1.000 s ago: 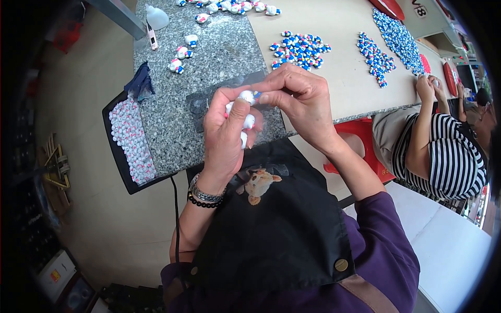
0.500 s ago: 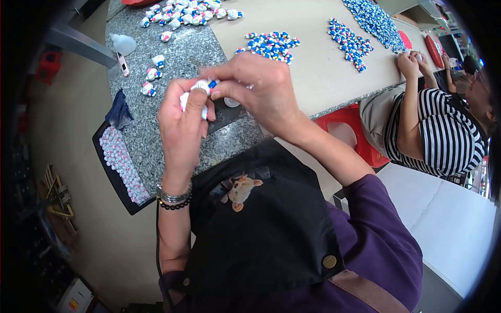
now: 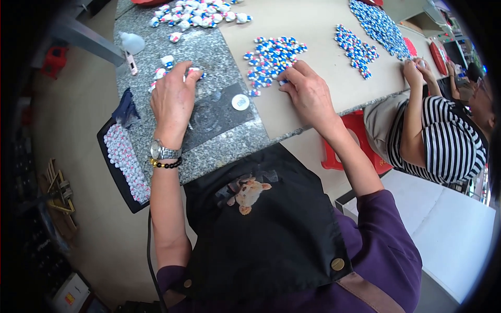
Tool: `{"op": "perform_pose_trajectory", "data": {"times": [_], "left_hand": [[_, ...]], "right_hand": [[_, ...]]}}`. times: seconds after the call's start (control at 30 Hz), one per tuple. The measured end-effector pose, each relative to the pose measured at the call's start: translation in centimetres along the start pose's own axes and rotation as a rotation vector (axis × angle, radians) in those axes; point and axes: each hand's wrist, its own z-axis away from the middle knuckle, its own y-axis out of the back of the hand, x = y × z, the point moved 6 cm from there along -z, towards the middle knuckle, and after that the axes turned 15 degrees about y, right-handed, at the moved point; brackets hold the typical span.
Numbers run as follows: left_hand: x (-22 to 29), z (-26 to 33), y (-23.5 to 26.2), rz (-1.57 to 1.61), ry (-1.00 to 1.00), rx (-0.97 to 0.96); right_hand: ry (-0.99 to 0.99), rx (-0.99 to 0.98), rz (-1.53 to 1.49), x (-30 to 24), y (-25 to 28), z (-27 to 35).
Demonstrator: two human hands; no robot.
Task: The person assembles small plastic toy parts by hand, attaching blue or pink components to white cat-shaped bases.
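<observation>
My left hand [image 3: 175,101] is low over the granite, thumb and fingers closed round a small white, pink and blue figurine [image 3: 195,73]. Two or three similar figurines [image 3: 167,61] stand beside its fingertips, partly hidden by the hand. At the near edge of a pile of tiny blue-and-white pieces [image 3: 276,52], my right hand [image 3: 311,96] pinches one small blue-and-white piece [image 3: 283,82]. Between the hands lies a dark mat [image 3: 214,117] with a round white disc [image 3: 240,102] on it.
Many white figurines [image 3: 201,13] are heaped at the back left. A black tray [image 3: 116,180] of white-and-pink pieces sits at the left edge by a dark cloth [image 3: 125,108] and a squeeze bottle [image 3: 132,44]. More blue pieces [image 3: 381,31] and a person in stripes [image 3: 443,133] are on the right.
My hands have parted. The left has moved up to the standing figurines with its figurine; the right has gone right to the pile of blue pieces. The disc and mat are uncovered.
</observation>
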Motion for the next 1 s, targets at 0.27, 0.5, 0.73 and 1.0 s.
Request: {"op": "perform_pose_trajectory", "data": {"times": [0.27, 0.5, 0.73, 1.0], "left_hand": [[-0.3, 4.4, -0.4, 1.962, 0.554, -1.029], [0.6, 7.7, 0.1, 2.209, 0.465, -1.147], [-0.1, 9.7, -0.2, 2.208, 0.516, -1.053], [-0.9, 9.9, -0.1, 2.086, 0.587, -0.929]], "right_hand": [[-0.276, 0.149, -0.503, -0.3, 0.4, -0.3], [-0.186, 0.113, -0.710, -3.7, 0.2, -2.6], [0.367, -0.032, -0.282, -6.9, -0.1, -3.7], [0.557, -0.238, 0.085, -8.9, -1.2, -4.5]]}}
